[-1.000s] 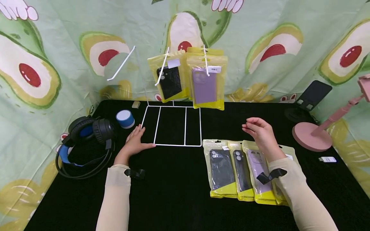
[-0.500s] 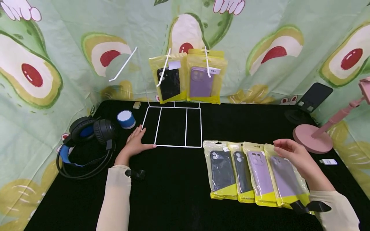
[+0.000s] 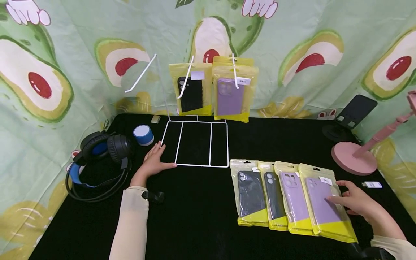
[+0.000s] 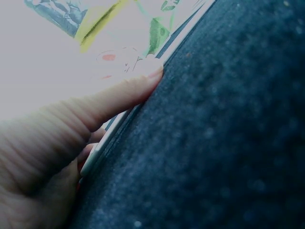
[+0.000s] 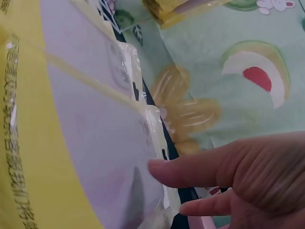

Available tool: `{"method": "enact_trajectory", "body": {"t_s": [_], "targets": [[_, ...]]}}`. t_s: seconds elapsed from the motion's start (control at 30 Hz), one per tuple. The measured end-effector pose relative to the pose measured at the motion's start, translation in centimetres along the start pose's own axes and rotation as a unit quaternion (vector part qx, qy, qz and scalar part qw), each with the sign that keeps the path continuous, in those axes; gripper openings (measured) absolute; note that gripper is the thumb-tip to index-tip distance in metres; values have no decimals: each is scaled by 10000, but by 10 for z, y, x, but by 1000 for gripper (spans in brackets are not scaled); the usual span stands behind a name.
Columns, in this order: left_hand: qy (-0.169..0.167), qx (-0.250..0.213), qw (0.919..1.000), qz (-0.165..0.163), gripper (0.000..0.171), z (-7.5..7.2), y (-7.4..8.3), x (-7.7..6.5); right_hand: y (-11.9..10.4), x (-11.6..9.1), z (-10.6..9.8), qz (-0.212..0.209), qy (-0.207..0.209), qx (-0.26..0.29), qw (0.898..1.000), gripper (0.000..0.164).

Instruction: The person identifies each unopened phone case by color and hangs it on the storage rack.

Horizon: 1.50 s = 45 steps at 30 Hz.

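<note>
My left hand [image 3: 154, 164] rests on the front left corner of a white wire display rack [image 3: 201, 165], thumb on the front bar and fingers spread along the left bar. In the left wrist view the thumb [image 4: 128, 93] lies straight on the bar. On the right, my right hand [image 3: 360, 200] is at the right edge of the last packaged phone case [image 3: 321, 202], a purple one in a yellow bag. Its thumb [image 5: 190, 171] is over the bag and casts a shadow there; the fingers are beside the edge. Another purple case [image 3: 294, 195] lies beside it.
Two dark packaged cases [image 3: 251, 195] [image 3: 274, 195] complete the overlapping row. Black [image 3: 191, 94] and purple [image 3: 230, 97] cases hang from rack hooks. Headphones [image 3: 97, 162] and a blue cylinder [image 3: 143, 135] stand left; a pink stand [image 3: 354, 158], black phone stand [image 3: 355, 112] and USB stick [image 3: 372, 185] are right.
My right hand has moved right and down, from above the row to the rightmost bag's edge. The hanging purple case has swung slightly. My left hand has stayed on the rack.
</note>
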<state>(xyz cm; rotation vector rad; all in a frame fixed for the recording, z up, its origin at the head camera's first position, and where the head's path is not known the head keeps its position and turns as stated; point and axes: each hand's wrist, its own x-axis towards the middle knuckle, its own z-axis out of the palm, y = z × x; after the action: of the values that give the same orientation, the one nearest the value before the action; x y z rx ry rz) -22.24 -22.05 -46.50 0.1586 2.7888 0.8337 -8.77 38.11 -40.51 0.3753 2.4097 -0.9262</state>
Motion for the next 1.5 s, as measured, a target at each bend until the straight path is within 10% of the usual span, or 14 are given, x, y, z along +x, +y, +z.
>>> {"method": "enact_trajectory", "body": {"t_s": [0.53, 0.93, 1.17, 1.4, 1.5], "targets": [[5, 9, 10000, 33, 104, 1, -2, 0, -1, 7, 8, -373, 276, 155, 9988, 67], [-83, 19, 10000, -43, 104, 3, 2, 1, -14, 2, 19, -748, 1810, 636, 9786, 47], [-56, -8, 10000, 17, 104, 0, 3, -1, -48, -7, 23, -1469, 2529, 1995, 9352, 20], [-105, 44, 9999, -96, 104, 0, 3, -1, -98, -16, 40, -2818, 2217, 4243, 8315, 14], [-87, 36, 9999, -76, 103, 0, 3, 0, -120, -21, 47, -3211, 2105, 4488, 8069, 13]]}}
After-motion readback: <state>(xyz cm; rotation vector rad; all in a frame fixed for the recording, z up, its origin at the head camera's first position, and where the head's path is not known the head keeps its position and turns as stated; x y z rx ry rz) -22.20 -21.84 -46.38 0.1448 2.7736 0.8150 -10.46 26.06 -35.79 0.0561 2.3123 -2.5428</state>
